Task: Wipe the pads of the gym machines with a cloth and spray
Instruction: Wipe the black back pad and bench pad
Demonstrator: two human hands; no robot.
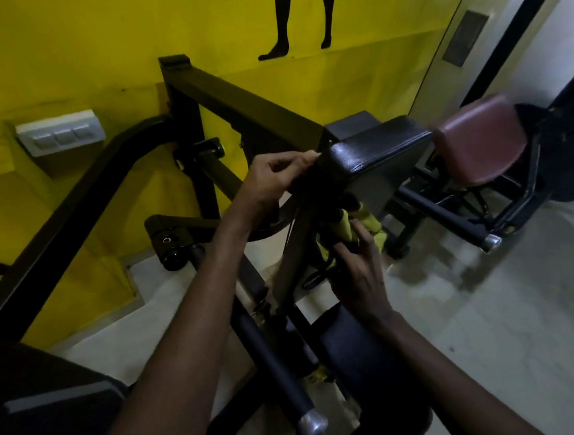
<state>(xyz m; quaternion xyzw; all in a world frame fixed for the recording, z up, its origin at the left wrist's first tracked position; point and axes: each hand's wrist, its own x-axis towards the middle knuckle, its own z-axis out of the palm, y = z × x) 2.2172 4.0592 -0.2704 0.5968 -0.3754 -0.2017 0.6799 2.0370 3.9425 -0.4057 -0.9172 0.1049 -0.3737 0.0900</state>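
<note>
Hands: our left hand (275,178) grips the near edge of the glossy black vinyl pad (377,155); our right hand (359,277) clutches the crumpled yellow cloth (345,230) just below it. We judge wiping barely started; the maroon vinyl pad (478,140) is still to do.

A cloth (371,223) just below the pad (378,157); second pad (482,143) to its right.

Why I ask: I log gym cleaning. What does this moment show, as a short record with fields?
place: gym machine beside a yellow wall
left hand: grips the near end of the black pad
right hand: holds a yellow cloth below that pad
other pad: maroon pad to the right, no hand on it
spray: not visible
</note>
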